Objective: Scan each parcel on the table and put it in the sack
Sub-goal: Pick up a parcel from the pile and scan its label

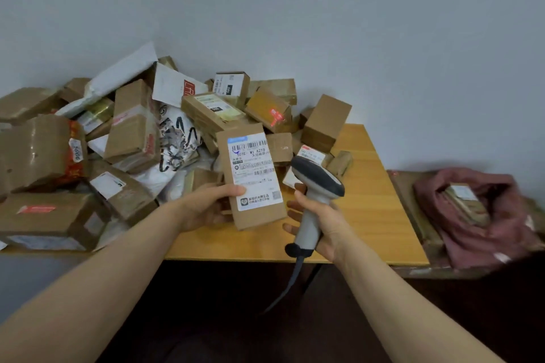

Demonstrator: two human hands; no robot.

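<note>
Parcel in one hand, scanner in the other, and a big heap at the back.

The left hand (pixel 206 209) grips the flat brown parcel (pixel 250 177) by its near left edge, thumb on the white label, holding it tilted up over the wooden counter (pixel 368 215). The right hand (pixel 321 221) is wrapped round the grey scanner (pixel 315 186) just right of the parcel, and there's a red glow on a small box (pixel 274 115) further back. A pile of boxes and mailers (pixel 132 132) covers the counter's left and far side. The maroon sack (pixel 477 239) lies open on a darker surface off the right end, with one packed parcel (pixel 464 203) showing inside.
</note>
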